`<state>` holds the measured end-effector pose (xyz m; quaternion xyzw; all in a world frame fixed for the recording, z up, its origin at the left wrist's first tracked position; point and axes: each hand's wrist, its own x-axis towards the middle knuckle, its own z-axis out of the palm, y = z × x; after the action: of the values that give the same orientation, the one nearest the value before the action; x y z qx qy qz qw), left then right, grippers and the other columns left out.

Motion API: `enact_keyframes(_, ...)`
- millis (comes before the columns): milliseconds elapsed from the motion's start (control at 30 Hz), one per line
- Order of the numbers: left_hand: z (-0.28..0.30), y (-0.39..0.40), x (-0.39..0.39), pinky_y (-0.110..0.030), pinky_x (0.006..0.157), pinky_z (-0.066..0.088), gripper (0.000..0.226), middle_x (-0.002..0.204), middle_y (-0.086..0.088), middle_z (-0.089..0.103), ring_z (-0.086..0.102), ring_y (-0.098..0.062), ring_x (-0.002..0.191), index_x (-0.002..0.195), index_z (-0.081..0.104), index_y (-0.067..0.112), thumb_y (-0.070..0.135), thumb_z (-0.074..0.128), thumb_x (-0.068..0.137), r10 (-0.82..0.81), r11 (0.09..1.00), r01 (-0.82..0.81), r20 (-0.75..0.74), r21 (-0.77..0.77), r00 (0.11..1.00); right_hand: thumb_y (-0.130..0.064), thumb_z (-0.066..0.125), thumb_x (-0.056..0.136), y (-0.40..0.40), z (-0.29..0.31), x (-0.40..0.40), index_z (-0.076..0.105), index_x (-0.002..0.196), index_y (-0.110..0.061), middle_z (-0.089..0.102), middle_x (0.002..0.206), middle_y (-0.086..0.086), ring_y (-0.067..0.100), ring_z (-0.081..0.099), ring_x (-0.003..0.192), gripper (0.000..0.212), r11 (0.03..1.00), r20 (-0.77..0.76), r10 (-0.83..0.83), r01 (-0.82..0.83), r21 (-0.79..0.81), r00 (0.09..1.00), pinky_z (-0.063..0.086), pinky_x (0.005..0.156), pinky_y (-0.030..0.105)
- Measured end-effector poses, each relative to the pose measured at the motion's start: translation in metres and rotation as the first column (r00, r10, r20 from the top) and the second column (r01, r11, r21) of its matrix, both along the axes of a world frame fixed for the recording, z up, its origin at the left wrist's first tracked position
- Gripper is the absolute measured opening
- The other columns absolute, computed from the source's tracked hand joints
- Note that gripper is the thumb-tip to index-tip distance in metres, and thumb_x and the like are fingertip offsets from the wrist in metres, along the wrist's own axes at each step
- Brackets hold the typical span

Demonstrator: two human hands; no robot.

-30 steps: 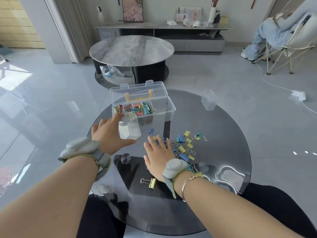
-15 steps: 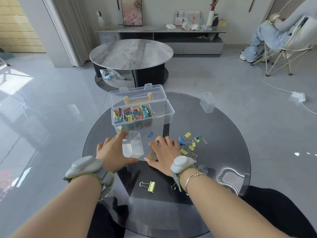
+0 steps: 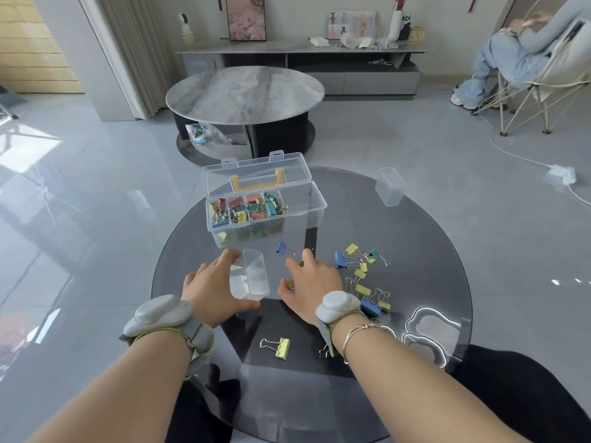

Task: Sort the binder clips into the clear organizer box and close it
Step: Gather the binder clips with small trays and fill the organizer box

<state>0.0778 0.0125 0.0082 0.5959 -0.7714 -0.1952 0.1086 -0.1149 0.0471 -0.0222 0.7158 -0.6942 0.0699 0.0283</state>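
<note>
At the centre of the frame the left hand (image 3: 213,290) is holding a small clear plastic rectangular bin (image 3: 251,278), its grip wrapped around the bin's near and left sides with thumb below and fingers above, apparently keeping the open top steady and close so that clips can be dropped in. Just to the right of it the right hand (image 3: 311,287) is lying palm-down on the round dark glass tabletop (image 3: 425,251), its grip curled over a yellow clip of which only a sliver is showing; whether the fingers are actually pinching it I cannot tell. The clear plastic organizer box (image 3: 265,215) is standing above the hands in the middle of the frame, its hinged lid with a yellow handle tipped back and open, and its top row of compartments is holding a jumble of red, teal, yellow and blue clips, so the sorting looks partly done and the closing is not yet begun. To the right of the right hand a loose scatter of painted-metal binder clips (image 3: 361,273) with thin wire handles is lying on the glossy glass, mostly yellow and blue. A single blue binder clip (image 3: 283,248) is lying between the box and the right hand, and a lone yellow binder clip (image 3: 279,346) is sitting lower down between the forearms. A second empty clear bin (image 3: 388,187) is standing near the tabletop's far right edge, well apart from the rest.
</note>
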Motion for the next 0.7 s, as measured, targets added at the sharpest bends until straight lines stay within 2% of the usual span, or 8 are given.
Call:
enact_keyframes(133,-0.002,-0.002,-0.002,-0.043,0.102,0.028,0.084,0.128,0.014,0.052,0.049,-0.021,0.115,0.124,0.028,0.039,0.058,0.077,0.059,-0.005,0.999,0.006,-0.034,0.031,0.999,-0.033,0.041,0.087,-0.002,-0.001,0.000,0.052,0.096,-0.016,0.047,0.087,0.009,0.028,0.043,0.058,0.021,0.999,0.055,-0.021,0.023,-0.046,0.998,0.029,0.053,0.029)
enact_keyframes(233,-0.002,-0.002,-0.006,-0.044,0.104,0.035,0.082,0.128,0.012,0.053,0.052,-0.022,0.113,0.123,0.028,0.037,0.055,0.079,0.060,-0.022,0.998,0.027,-0.077,0.058,0.997,-0.030,0.043,0.088,-0.003,-0.001,0.001,0.053,0.097,-0.016,0.047,0.085,0.008,0.027,0.042,0.059,0.019,0.997,0.089,-0.034,0.040,-0.072,0.995,0.031,0.054,0.029)
enact_keyframes(367,0.000,-0.001,-0.011,-0.048,0.104,0.038,0.083,0.129,0.011,0.051,0.052,-0.021,0.112,0.124,0.029,0.035,0.053,0.080,0.061,-0.029,0.995,0.039,-0.104,0.094,0.994,-0.028,0.044,0.091,-0.004,-0.002,0.000,0.052,0.108,-0.014,0.055,0.085,0.010,0.031,0.059,0.063,0.023,0.993,0.062,-0.003,0.010,-0.115,0.998,0.035,0.054,0.029)
enact_keyframes(500,0.000,0.000,-0.012,-0.047,0.103,0.040,0.082,0.128,0.011,0.051,0.052,-0.021,0.112,0.123,0.029,0.034,0.052,0.081,0.061,-0.026,0.993,0.038,-0.109,0.109,0.994,-0.028,0.043,0.095,-0.007,-0.003,-0.001,0.048,0.119,-0.015,0.059,0.078,0.009,0.034,0.063,0.059,0.028,0.989,0.025,0.048,-0.044,-0.141,0.999,0.034,0.050,0.028)
enact_keyframes(600,-0.001,0.000,-0.012,-0.047,0.102,0.042,0.081,0.125,0.011,0.051,0.052,-0.021,0.111,0.122,0.030,0.034,0.051,0.081,0.062,-0.029,0.991,0.045,-0.130,0.127,0.991,-0.037,0.050,0.094,-0.007,-0.003,-0.001,0.060,0.099,-0.016,0.061,0.074,0.006,0.031,0.063,0.054,0.024,0.988,-0.014,0.061,-0.063,-0.140,0.998,0.035,0.048,0.027)
enact_keyframes(667,-0.001,0.001,-0.012,-0.046,0.100,0.044,0.080,0.123,0.011,0.051,0.053,-0.021,0.110,0.121,0.030,0.035,0.049,0.082,0.061,-0.027,0.989,0.048,-0.148,0.141,0.989,-0.044,0.056,0.090,-0.007,-0.005,-0.003,0.061,0.082,-0.016,0.060,0.071,0.005,0.030,0.061,0.051,0.029,0.988,-0.022,0.054,-0.057,-0.141,0.998,0.032,0.047,0.025)
enact_keyframes(700,-0.001,0.001,-0.012,-0.046,0.099,0.045,0.080,0.123,0.011,0.051,0.053,-0.021,0.109,0.121,0.030,0.035,0.049,0.083,0.061,-0.026,0.988,0.049,-0.155,0.146,0.988,-0.046,0.055,0.090,-0.008,-0.005,-0.004,0.060,0.081,-0.016,0.060,0.074,0.005,0.030,0.062,0.054,0.032,0.989,-0.010,0.061,-0.061,-0.132,0.998,0.031,0.048,0.025)
